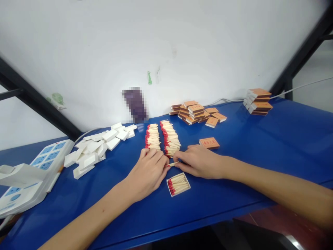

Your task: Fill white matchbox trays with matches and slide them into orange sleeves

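Note:
Between their fingertips, my left hand (151, 168) and my right hand (195, 161) hold matches (172, 164) level, one hand at each end; I cannot tell how many. Just below lies a white matchbox tray (189, 188) filled with red-headed matches (178, 183). Beyond my hands, two long rows of matches lie side by side, a left row (153, 136) and a right row (170, 138), heads to the left. My hands cover the near end of the left row. An orange matchbox cover (209, 143) lies just past my right hand.
White empty trays (96, 147) are heaped at left, beside a power strip (36, 173). Orange matchboxes (195, 111) are piled near the wall, with another stack (258, 101) at far right. A dark pixelated object (135, 105) leans on the wall behind the blue table (125, 222).

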The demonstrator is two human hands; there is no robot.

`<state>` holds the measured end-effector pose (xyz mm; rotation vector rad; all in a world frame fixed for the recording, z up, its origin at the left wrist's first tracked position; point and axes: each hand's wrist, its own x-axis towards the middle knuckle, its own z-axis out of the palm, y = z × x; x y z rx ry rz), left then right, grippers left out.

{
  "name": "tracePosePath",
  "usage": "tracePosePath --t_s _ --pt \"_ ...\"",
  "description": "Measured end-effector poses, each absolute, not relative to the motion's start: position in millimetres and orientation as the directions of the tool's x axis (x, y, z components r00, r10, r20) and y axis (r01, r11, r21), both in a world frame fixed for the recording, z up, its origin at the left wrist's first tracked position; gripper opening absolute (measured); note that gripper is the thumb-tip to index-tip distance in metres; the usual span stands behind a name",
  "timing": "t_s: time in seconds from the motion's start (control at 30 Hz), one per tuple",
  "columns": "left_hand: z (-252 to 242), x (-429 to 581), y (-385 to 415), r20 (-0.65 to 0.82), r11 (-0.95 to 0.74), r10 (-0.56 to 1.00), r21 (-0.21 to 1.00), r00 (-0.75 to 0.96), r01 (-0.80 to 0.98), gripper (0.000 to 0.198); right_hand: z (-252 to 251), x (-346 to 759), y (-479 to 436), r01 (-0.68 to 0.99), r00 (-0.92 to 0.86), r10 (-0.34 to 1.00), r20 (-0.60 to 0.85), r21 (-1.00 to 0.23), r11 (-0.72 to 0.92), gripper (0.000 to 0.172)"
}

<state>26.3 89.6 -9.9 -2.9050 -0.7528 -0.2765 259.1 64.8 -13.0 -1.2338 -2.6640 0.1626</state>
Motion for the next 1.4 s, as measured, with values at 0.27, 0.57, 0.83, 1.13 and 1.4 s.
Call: tracePosePath --t_s 0.27,0.57,0.83,1.13,1.4 --pt "0.5 23.1 81.2 0.278 -0.884 0.393 -0.149 0.876 0.444 0.025 -2.5 259.1 57.4 0.680 -0.645 0.746 0.166 -0.320 0.660 0.021" --pt "16.3 22.4 54.6 0.246 -0.917 0.398 0.141 0.884 0.374 0.018 9.9 258.2 45.0 0.571 -0.709 0.695 0.121 -0.480 0.666 0.005" --pt "-2.2 25.4 62.9 0.295 -0.902 0.415 0.255 0.861 0.348 0.006 5.9 260.9 49.2 0.605 -0.693 0.713 0.107 -0.452 0.656 0.007" --pt "-8.6 22.9 69.3 0.350 -0.917 0.392 0.218 0.851 0.333 0.027 3.8 262.2 51.5 0.578 -0.711 0.694 0.115 -0.467 0.669 0.003" --pt "-8.8 22.5 74.3 0.354 -0.932 0.339 0.253 0.872 0.259 0.021 -0.3 262.4 52.8 0.535 -0.731 0.663 0.161 -0.469 0.703 0.002"
